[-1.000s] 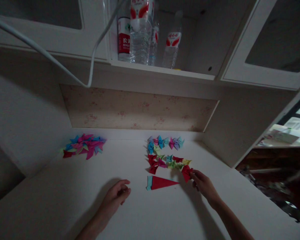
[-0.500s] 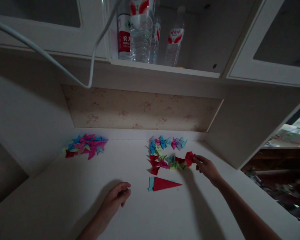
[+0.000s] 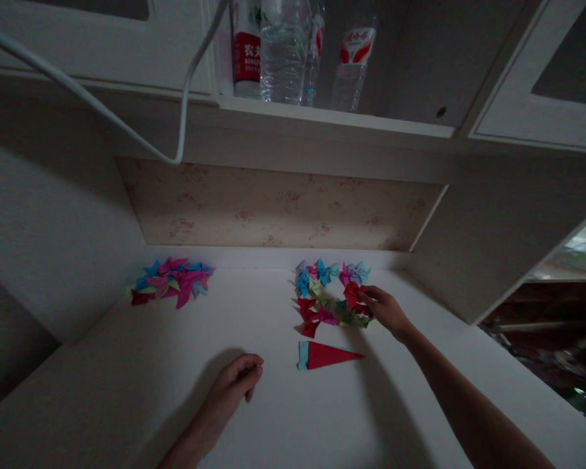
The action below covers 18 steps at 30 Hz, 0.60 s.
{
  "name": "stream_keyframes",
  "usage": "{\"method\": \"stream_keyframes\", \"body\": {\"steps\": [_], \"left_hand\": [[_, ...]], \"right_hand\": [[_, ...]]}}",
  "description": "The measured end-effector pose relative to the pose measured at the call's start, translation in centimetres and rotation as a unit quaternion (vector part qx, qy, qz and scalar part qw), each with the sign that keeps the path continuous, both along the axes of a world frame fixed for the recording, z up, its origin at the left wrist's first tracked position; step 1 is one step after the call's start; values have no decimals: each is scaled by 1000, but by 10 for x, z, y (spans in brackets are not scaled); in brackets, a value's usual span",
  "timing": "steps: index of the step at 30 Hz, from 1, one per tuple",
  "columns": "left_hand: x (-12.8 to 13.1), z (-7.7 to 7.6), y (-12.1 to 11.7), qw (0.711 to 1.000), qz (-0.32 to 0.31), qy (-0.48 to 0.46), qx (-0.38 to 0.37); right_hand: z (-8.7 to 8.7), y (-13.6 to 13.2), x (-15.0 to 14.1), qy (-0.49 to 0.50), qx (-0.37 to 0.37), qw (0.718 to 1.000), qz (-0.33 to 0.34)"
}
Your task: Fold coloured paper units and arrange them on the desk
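Apparently mid-placement, the right hand (image 3: 387, 311) pinches a red folded paper (image 3: 352, 295) toward the bench (image 3: 254, 306)'s back edge (left hand (image 3: 232, 384) half-curled, seemingly empty); setting down calls for gentle release.

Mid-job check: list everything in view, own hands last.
desk: one, white, below
paper cluster: many folded pieces, mixed colours, desk's back right
paper pile: many folded pieces, mostly pink and blue, desk's back left
paper triangle: one, red with light blue at its wide end, nearer than cluster
held paper: one, red, at cluster
panel: one, beige floral, back
cupboard: one, white, above
bottles: four visible, mostly clear, inside cupboard
cable: one, white, upper left
background right: too blurred
left hand: one, bare, left of triangle
right hand: one, bare, gripping held paper
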State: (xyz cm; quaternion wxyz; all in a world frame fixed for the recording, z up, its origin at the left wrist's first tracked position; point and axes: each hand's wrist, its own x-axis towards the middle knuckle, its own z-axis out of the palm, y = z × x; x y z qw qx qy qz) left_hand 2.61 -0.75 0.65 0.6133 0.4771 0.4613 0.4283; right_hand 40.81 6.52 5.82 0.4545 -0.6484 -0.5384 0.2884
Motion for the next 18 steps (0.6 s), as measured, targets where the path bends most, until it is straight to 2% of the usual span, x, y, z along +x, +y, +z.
{"method": "stream_keyframes", "body": {"steps": [7,13,18], "left_hand": [[0,-1,1,1000,-11,10,7],[0,-2,1,1000,-16,14,10],[-1,-6,2,1000,-24,10,17]], "right_hand": [[17,-12,29,5,17,998,-64],[13,-19,26,3,3,999,-52],[11,-6,20,-28,3,999,-29]]}}
